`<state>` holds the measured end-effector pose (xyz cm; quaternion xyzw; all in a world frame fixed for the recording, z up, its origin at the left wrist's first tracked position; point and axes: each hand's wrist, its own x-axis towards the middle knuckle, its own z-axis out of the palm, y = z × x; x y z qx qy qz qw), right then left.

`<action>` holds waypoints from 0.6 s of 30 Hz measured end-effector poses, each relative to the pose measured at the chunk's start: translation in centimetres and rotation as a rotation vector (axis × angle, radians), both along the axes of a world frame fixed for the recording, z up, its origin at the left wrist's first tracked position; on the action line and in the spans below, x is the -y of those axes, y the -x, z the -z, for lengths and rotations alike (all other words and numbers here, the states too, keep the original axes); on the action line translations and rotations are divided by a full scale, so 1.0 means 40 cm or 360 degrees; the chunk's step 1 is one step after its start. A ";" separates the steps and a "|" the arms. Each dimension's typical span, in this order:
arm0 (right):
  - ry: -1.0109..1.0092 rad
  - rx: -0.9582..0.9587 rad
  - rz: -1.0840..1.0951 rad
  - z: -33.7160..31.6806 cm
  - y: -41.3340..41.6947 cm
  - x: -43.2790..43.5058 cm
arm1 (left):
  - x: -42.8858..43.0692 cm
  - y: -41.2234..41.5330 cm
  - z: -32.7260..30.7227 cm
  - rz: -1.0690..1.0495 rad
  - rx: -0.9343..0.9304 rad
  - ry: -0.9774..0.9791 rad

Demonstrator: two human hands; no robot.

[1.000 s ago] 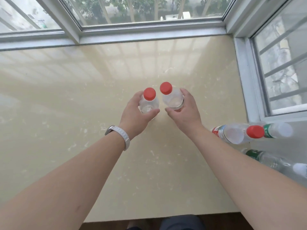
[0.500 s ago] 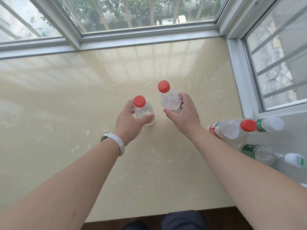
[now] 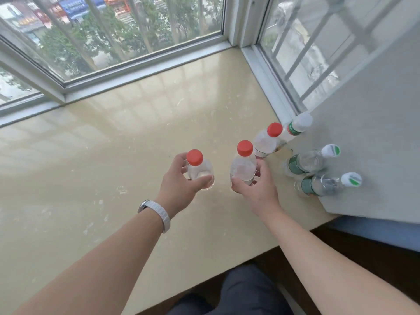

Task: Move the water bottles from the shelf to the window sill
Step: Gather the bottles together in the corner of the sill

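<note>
Your left hand is wrapped around a clear red-capped bottle, fingers curled behind it and thumb across its front, holding it upright on or just above the cream window sill; contact with the sill cannot be confirmed. Your right hand grips a second red-capped bottle the same way, just beside the first, the two apart. To the right, near the sill's corner, stand a third red-capped bottle and three white-capped bottles with green labels, close to the grey wall. A white band circles your left wrist.
</note>
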<state>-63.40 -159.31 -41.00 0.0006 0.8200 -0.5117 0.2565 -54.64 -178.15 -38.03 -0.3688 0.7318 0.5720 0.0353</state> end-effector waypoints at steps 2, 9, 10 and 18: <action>-0.0029 0.0041 0.0130 0.009 -0.020 -0.060 | -0.042 0.020 0.003 0.0120 -0.0013 0.0000; -0.0127 0.0059 0.0436 0.025 -0.047 -0.217 | -0.181 0.105 0.017 0.0389 -0.0060 -0.0040; -0.0116 0.0055 0.0471 0.025 -0.049 -0.231 | -0.200 0.114 0.020 0.0418 -0.0062 -0.0037; 0.0042 0.0000 0.0649 0.044 -0.047 -0.299 | -0.322 0.171 0.049 0.0539 -0.0055 -0.0052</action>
